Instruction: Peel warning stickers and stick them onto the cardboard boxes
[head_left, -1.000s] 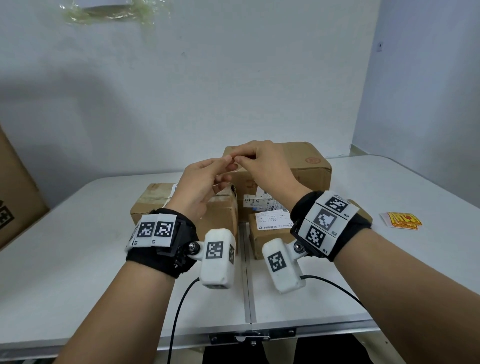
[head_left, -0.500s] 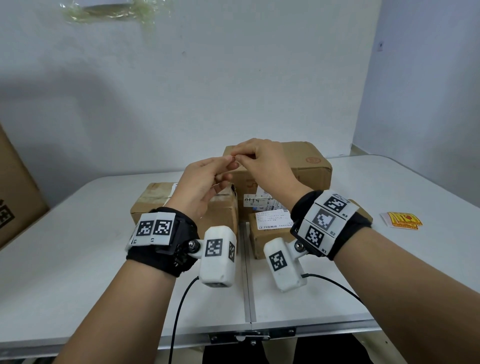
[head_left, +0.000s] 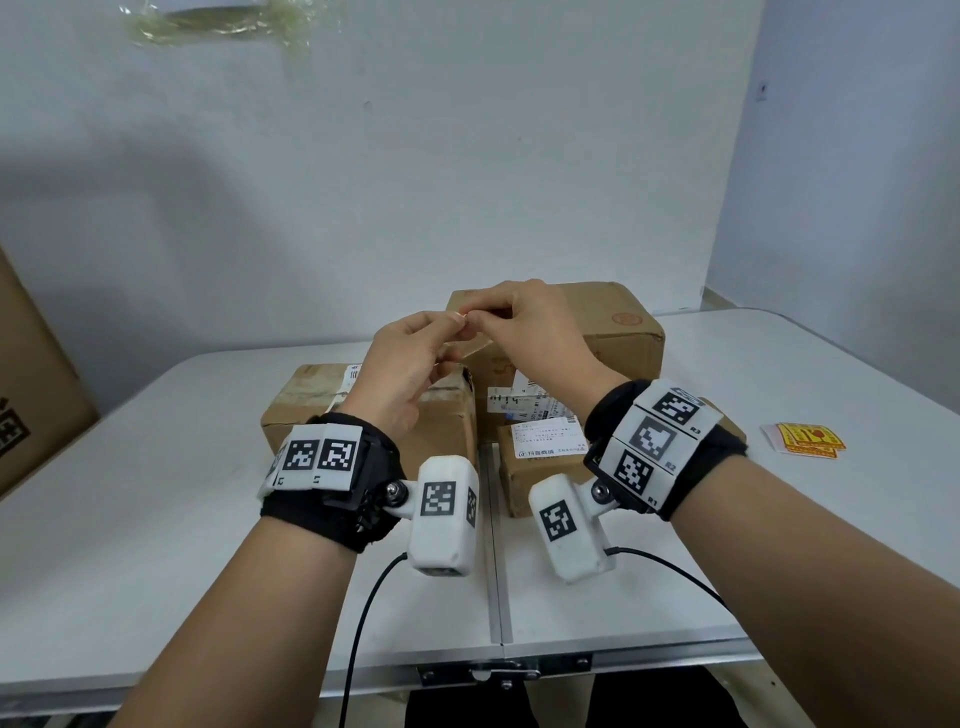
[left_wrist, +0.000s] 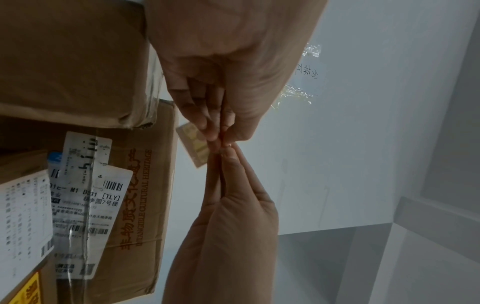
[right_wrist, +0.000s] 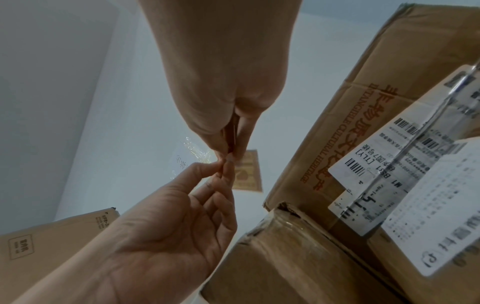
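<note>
Warning sticker (left_wrist: 193, 144) up in the air between both hands, pinched at one corner, above the cardboard boxes and touching none of them. Seen from its back side in the wrist views, print faint and unreadable; in the head view mostly hidden behind knuckles. Cannot tell whether backing and sticker have parted. Left hand (head_left: 402, 364) raised, thumb and forefinger closed on that corner, other fingers loosely curled beneath. Right hand (head_left: 530, 332) opposite, fingertips meeting the left's, nipping the same corner, wrist cocked upward. Below: tall box (head_left: 618, 332) at the back with red lettering on its side, taped box (head_left: 306, 400) front left, small box (head_left: 524, 478) front right under white shipping labels, partly covered by the wrist cameras. Spare stickers (head_left: 808, 440), yellow and red, lying well apart on the right of the white worktop (head_left: 130, 519). Large carton (head_left: 31, 395) cut off at the left edge.
</note>
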